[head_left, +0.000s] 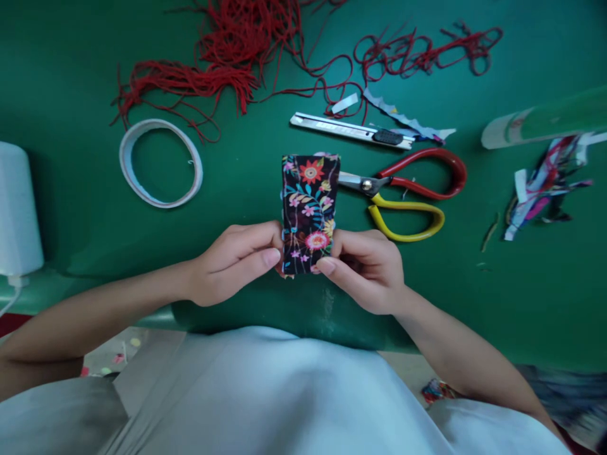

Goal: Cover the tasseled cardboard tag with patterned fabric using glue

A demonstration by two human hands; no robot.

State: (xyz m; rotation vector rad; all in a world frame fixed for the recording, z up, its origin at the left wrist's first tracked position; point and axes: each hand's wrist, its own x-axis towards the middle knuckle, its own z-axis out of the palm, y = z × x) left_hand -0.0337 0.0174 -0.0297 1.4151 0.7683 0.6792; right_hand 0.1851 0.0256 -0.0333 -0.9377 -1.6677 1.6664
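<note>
A small rectangular piece of black fabric with a flower print (309, 208) is held upright between my two hands, above the green table. My left hand (241, 262) pinches its lower left edge, thumb in front and fingers bent behind. At the lower right corner my right hand (367, 268) grips it, the thumb tip lying on the front face. The curled fingers behind the fabric are partly hidden. Just past its right edge lie scissors (367, 184) with one red and one yellow handle, their blade tips covered by the fabric. A utility knife (351, 131) rests above them.
Red cords (251, 44) lie tangled at the back, with another bundle (427, 54) to the right. A white tape roll (126, 164) sits at left, near a white box with a cable (19, 212). Fabric scraps (535, 189) and a clear cylindrical object (516, 126) are at right.
</note>
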